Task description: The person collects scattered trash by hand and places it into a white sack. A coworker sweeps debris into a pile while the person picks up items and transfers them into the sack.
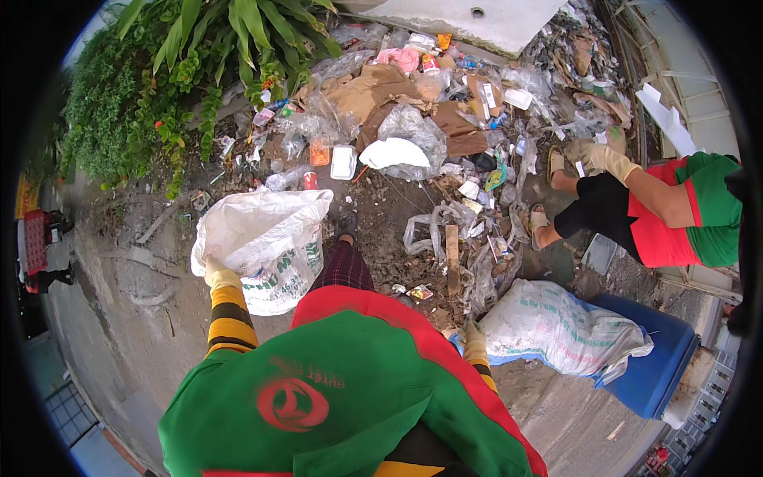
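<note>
- Outdoors, bare dirty ground (135,342) spreads from 7 to 9 o'clock, read from the middle of the view; leafy plants (250,32) fill 10 to 11, and a loose rubbish heap (373,87) stretches from 11 to 2.
- At 9 o'clock, the open white sack (266,215) stands beside the heap, its mouth gaping upward. It is probably set there so loose pieces have only a short way to travel.
- The left hand (221,273), gloved, is closed on that sack's near-left rim, likely because limp woven cloth would otherwise fold inward.
- Between 4 and 5 o'clock, the gloved right hand (475,342) is low, at the near end of the second white sack (548,326). Its fingers are hidden, so I cannot tell whether it grips anything.
- That second sack lies at 4 o'clock, bulging, just in front of a blue bin (648,350), which may serve as a backstop.
- One co-worker (671,215) bends toward the heap from 3 o'clock, presumably to reach low pieces.
- Counts: two sacks, one bin, one red can (310,180) at 10, one orange tub (319,152) at 11, two white trays (343,162) at 11 and between 1 and 2, one wooden strip (452,258) between 3 and 4, two sandals (540,226) on the co-worker. Plastic bags overlap too much to count.
</note>
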`<state>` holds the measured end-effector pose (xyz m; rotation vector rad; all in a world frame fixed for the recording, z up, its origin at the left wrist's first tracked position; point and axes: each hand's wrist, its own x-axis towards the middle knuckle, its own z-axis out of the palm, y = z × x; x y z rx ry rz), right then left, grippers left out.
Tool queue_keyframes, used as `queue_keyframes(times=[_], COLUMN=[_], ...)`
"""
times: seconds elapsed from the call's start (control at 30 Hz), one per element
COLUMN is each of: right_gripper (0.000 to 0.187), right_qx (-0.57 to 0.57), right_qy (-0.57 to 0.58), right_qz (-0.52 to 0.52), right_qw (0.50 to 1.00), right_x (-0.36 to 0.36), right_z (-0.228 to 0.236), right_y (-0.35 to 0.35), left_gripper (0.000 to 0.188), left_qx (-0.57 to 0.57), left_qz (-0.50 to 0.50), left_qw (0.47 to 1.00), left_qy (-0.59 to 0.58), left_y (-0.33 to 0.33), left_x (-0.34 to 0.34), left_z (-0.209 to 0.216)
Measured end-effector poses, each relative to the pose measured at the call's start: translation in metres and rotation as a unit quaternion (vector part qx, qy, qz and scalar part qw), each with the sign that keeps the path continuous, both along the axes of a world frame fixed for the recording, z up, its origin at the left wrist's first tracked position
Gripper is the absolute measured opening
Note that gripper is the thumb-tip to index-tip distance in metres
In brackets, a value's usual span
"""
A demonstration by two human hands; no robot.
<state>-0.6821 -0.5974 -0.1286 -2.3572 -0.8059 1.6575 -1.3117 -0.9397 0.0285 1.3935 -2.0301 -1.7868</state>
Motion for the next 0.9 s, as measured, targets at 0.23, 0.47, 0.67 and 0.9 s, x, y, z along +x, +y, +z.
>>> queue_keyframes(times=[0.23, 0.47, 0.67, 0.9], right_gripper=[0.043, 0.041, 0.04, 0.046], right_qx=[-0.102, 0.17, 0.211, 0.021], right_qy=[-0.194, 0.18, 0.171, -0.089], right_qz=[0.366, 0.147, 0.171, 0.116], right_qw=[0.904, 0.958, 0.947, 0.989], right_x=[-0.079, -0.29, -0.291, -0.069], right_z=[-0.029, 0.076, 0.12, 0.045], right_y=[-0.071, 0.051, 0.054, -0.074], left_gripper=[0.059, 0.054, 0.052, 0.051], left_qx=[0.058, 0.21, 0.292, 0.305], left_qz=[-0.1, -0.264, -0.384, -0.375], left_qw=[0.992, 0.939, 0.868, 0.872], left_qy=[-0.056, -0.065, -0.114, -0.076], left_y=[0.055, 0.093, 0.139, 0.143], left_x=[-0.09, -0.139, -0.131, -0.052], left_z=[-0.019, -0.038, -0.032, 0.001])
